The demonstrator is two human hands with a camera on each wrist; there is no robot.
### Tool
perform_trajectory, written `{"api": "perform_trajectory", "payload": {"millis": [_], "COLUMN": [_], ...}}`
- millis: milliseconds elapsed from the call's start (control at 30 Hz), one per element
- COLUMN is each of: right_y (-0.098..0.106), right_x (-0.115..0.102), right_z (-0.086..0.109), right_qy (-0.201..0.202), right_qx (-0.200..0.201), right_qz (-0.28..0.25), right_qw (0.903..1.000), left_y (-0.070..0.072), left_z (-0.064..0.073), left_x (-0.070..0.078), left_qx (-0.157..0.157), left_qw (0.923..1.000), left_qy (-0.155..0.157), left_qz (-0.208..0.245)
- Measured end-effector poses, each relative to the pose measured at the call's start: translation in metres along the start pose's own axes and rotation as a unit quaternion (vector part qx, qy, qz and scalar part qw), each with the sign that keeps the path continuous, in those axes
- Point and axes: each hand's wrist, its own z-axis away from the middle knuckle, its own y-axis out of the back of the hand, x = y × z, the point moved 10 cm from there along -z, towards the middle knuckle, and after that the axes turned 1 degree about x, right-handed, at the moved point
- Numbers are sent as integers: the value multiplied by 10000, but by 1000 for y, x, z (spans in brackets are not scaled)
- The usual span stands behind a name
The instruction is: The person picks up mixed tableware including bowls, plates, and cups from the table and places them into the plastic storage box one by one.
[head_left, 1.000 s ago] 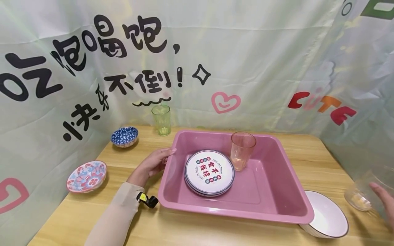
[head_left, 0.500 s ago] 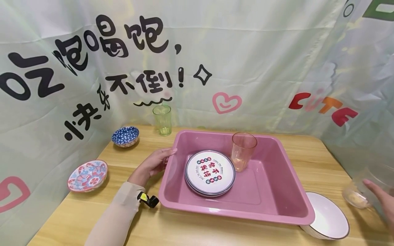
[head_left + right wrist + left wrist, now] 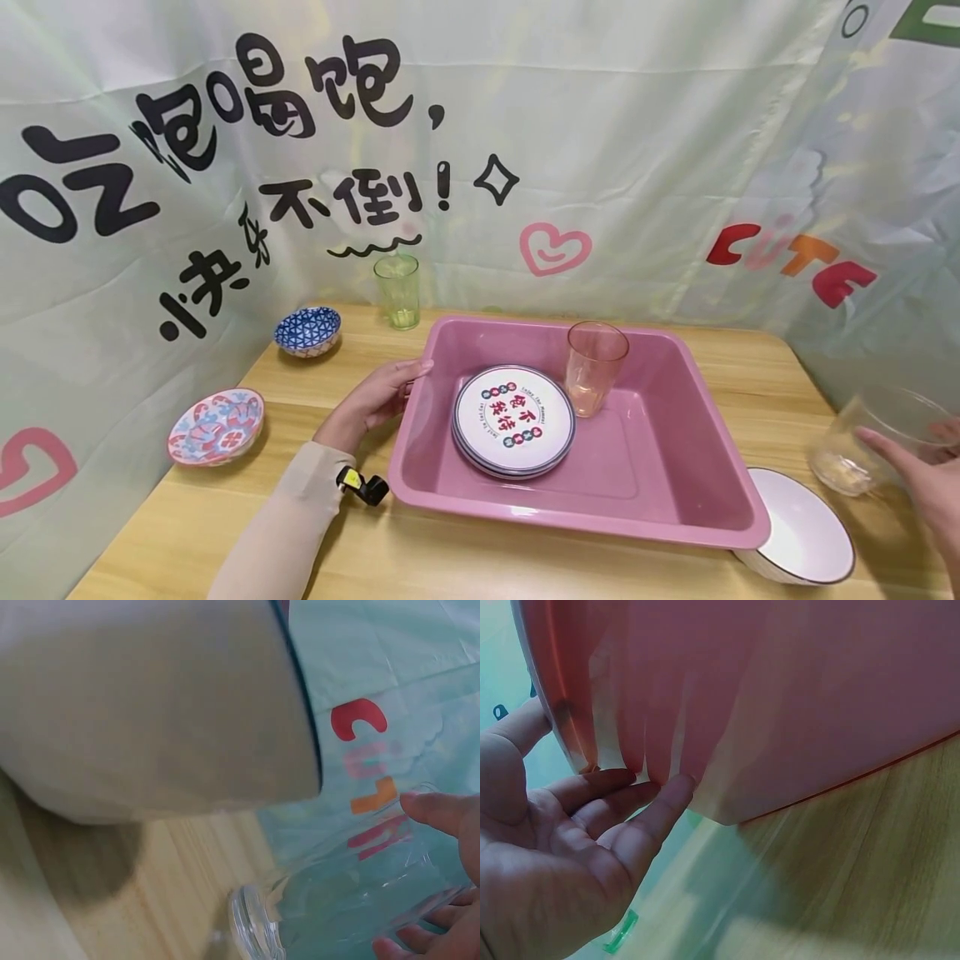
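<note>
My left hand [image 3: 378, 398] holds the left rim of a pink plastic basin [image 3: 577, 523]. In the left wrist view its thumb lies at the rim and its fingers touch the basin's outer wall [image 3: 705, 697]. Inside the basin lie a stack of white plates [image 3: 513, 421] with red lettering and an upright orange-tinted glass [image 3: 594, 371]. At the right edge my right hand [image 3: 926, 487] grips a clear glass [image 3: 873, 437], thumb on one side, fingers on the other. That glass leans, base toward the basin; whether it touches the table I cannot tell.
A white bowl [image 3: 806, 525] stands between the basin and the clear glass, partly behind the basin's corner. On the left are a red-and-blue patterned bowl [image 3: 217, 425], a blue patterned bowl [image 3: 307, 331] and a green glass [image 3: 397, 292]. Printed curtains [image 3: 637, 167] border the wooden table.
My right hand has come further into view with the clear glass, shifting left toward the white bowl. My left hand stays on the basin's rim. The head view has shifted slightly.
</note>
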Motion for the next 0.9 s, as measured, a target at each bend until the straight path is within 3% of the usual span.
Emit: {"api": "perform_trajectory", "payload": {"millis": [167,233,533,767,900], "right_y": [-4,-6,-20,-30,-36], "right_x": [-89,-114,-152,-196,-216], "right_z": [49,64,73,83,89], "right_qy": [196,162,794,1450,1601], "right_qx": [-150,-159,-655,-996,-1256], "right_qz": [45,72,280,324,414], "right_qw": [9997,9997,9943,9839,9782], "left_y": [-1,-2,-5,-5,-5], "left_z": [1,1,3,4,5], "left_x": [1,2,3,3,4], "left_qx": [-5,-31,-131,-90,-46], "left_qw": [10000,10000,9999,9999,9999], "left_qy": [-7,-13,-55,-62,-15], "left_qz": [12,27,92,-15,-154]}}
